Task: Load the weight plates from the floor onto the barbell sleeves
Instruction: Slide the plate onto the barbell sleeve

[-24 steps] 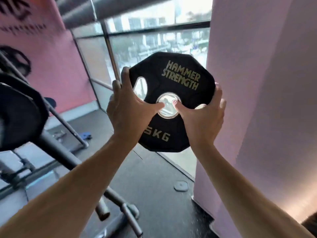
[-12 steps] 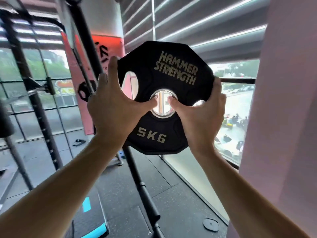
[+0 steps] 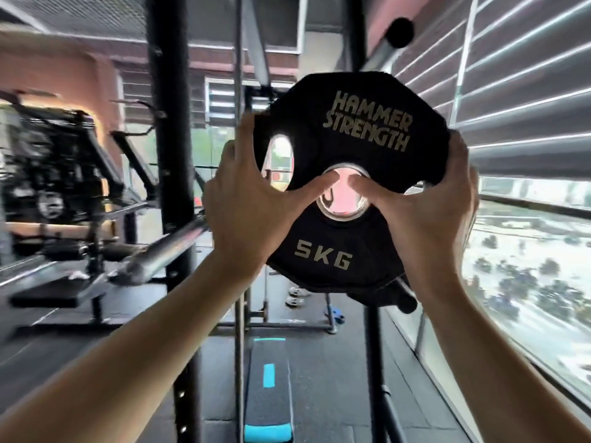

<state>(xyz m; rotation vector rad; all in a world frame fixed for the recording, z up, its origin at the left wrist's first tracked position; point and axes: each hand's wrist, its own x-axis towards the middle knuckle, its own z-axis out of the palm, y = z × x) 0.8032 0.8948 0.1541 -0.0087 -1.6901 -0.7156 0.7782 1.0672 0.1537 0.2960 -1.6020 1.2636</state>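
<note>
Black rubber 5 kg weight plate [image 3: 351, 187] was held upright at head height, right of the black rack upright [image 3: 174, 187]; left hand [image 3: 252, 206] and right hand [image 3: 425, 215] gripped its edges, thumbs at the steel centre hole.

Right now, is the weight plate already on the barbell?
No, both the left hand and the right hand hold the weight plate up in the air, and daylight shows through its center hole.
</note>
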